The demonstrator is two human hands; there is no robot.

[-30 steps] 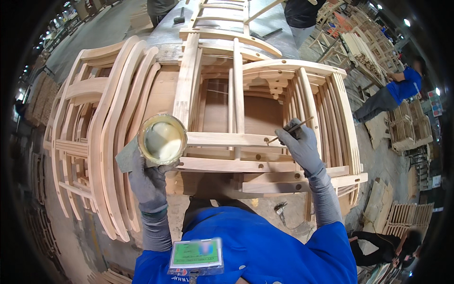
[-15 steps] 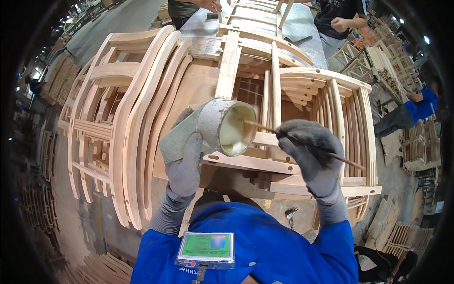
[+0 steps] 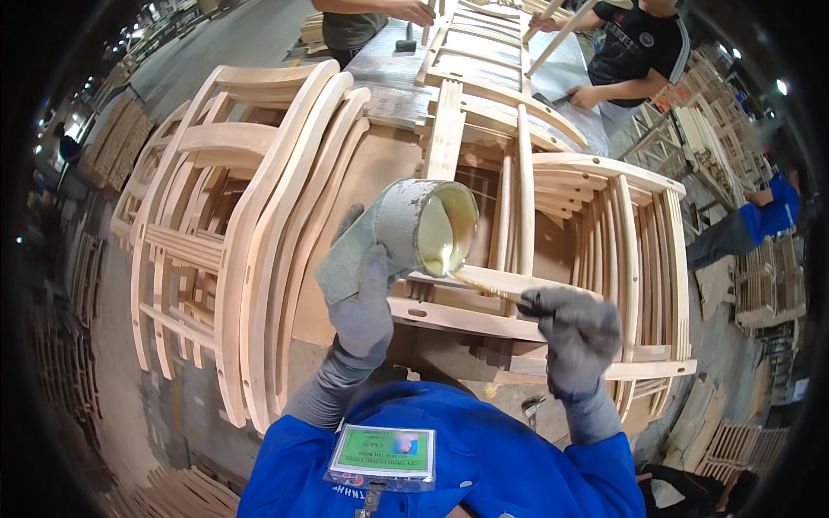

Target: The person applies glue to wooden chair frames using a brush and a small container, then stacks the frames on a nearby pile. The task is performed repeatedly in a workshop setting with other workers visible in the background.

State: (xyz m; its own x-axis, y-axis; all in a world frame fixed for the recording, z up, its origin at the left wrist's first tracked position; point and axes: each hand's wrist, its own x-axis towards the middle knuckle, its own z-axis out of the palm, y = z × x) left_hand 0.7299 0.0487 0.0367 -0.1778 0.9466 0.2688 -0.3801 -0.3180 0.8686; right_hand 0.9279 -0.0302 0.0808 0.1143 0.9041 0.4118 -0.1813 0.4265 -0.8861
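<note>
My gloved left hand [image 3: 364,315] is closed around a grey, crusted cup [image 3: 400,223], tilted so its mouth faces right. Inside lies a pale, creamy liquid [image 3: 434,231] resembling glue. A flat grey-green piece [image 3: 342,263], perhaps cloth or a pad, is held against the cup's left side by the same hand. Between the closed fingers of my gloved right hand [image 3: 577,341] is a thin stick [image 3: 490,283], its tip at the cup's lower rim where pale liquid clings. Light wooden chair frames [image 3: 484,319] lie just beneath both hands.
Curved chair frames [image 3: 269,194] stand stacked at left, with more frames [image 3: 635,259] at right. Beyond, a covered table [image 3: 380,85] bears a ladder-like wooden frame [image 3: 479,47] and a black mallet [image 3: 406,40]. Two co-workers stand there; another person in blue [image 3: 775,207] is far right.
The stick's tip has come from inside the cup to its lower rim as my right hand dropped slightly. At the table, the right co-worker's hand now reaches toward a dark tool.
</note>
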